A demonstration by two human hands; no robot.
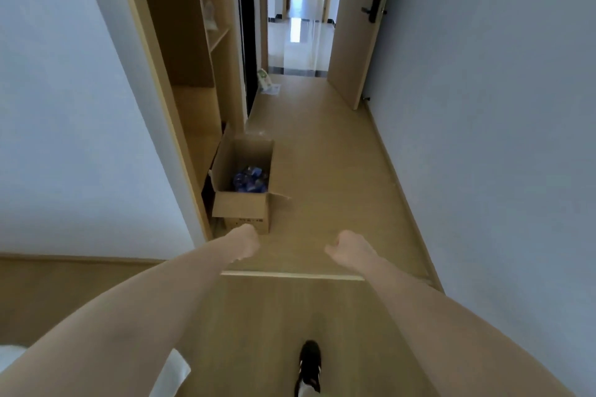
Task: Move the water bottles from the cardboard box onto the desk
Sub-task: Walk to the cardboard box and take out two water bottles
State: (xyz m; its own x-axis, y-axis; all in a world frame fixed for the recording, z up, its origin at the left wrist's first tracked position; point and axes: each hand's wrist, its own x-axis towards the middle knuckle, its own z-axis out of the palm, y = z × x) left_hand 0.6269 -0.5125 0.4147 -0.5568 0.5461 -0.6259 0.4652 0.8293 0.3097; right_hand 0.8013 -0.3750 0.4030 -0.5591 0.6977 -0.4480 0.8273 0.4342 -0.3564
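An open cardboard box [241, 213] stands on the wooden floor by the left wall, in front of a wardrobe. Inside it lie clear water bottles [251, 179] with blue labels, bunched at the box's near right corner. Both my arms reach forward over the floor. My left hand [248, 242] hangs just in front of the box's near side, its fingers loosely curled and holding nothing. My right hand [350, 250] is to the right of the box, apart from it, also loosely curled and empty. No desk is in view.
An open wooden wardrobe [193, 90] with shelves lines the left wall. Ahead, an open door [358, 42] leads into a shiny tiled corridor. A white-green pack [266, 80] lies on the floor near the doorway. My black shoe [309, 364] is at the bottom.
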